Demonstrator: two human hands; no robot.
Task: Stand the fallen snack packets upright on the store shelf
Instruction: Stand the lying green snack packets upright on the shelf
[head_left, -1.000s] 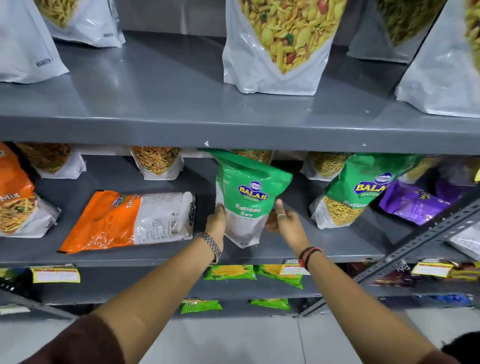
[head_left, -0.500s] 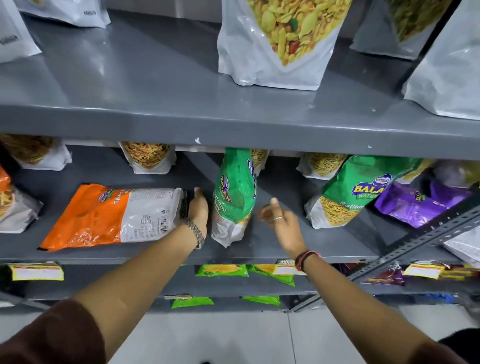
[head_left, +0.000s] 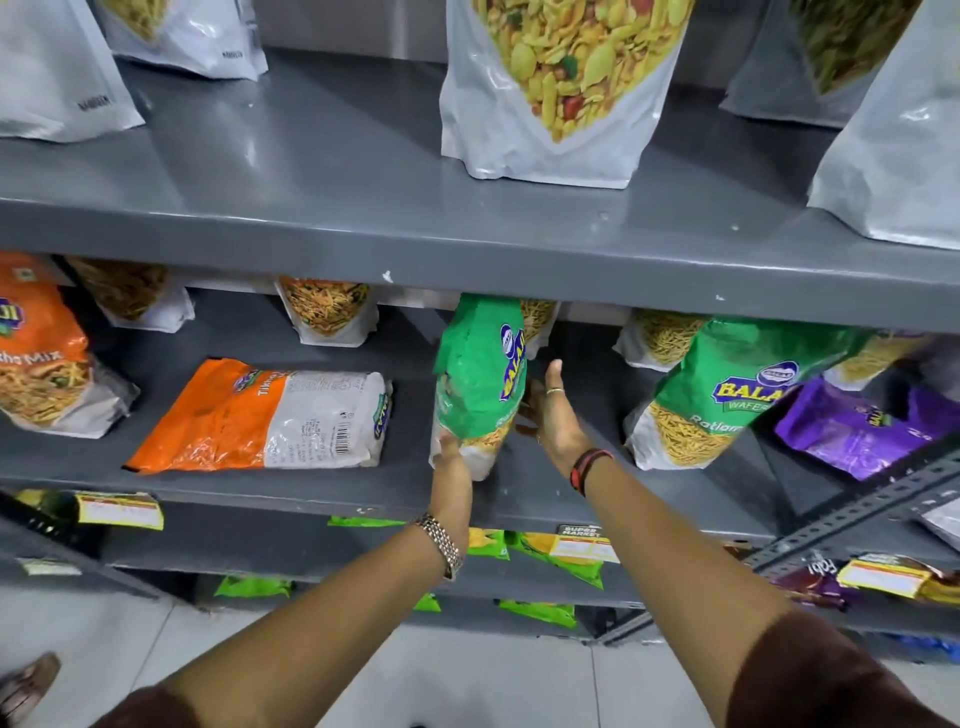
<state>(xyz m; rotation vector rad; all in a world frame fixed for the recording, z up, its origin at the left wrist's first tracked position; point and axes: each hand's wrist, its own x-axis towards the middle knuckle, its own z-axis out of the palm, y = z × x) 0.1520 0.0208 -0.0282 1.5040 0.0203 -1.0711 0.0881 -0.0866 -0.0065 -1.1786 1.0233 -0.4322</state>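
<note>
The green packet (head_left: 480, 384) stands upright on the middle shelf (head_left: 597, 499), turned edge-on so that its printed face looks to the right, and its top reaches up behind the front lip of the shelf above. The left hand (head_left: 453, 462) touches the packet's lower front corner from below; its fingers lie against the clear bottom part of the bag, and whether that grip is closed on the packet or only propping it cannot be told. The right hand (head_left: 556, 415) is just right of the green packet, palm turned toward it, fingers straight and spread apart, holding nothing; its fingertips are hidden in the shadow beside the bag, so contact cannot be told. A ring sits on one finger, and a red and black band (head_left: 589, 467) circles that wrist. A metal watch (head_left: 441, 545) is on the left wrist.

Left of the green packet, apart from it, an orange packet (head_left: 265, 415) lies flat on the same shelf, its long side along the shelf. Further left an orange mix packet (head_left: 41, 353) stands leaning back. Right of the green packet, beyond the right hand, a second green packet (head_left: 727, 395) leans tilted to the right, and a purple packet (head_left: 862, 426) lies beside that one.
</note>
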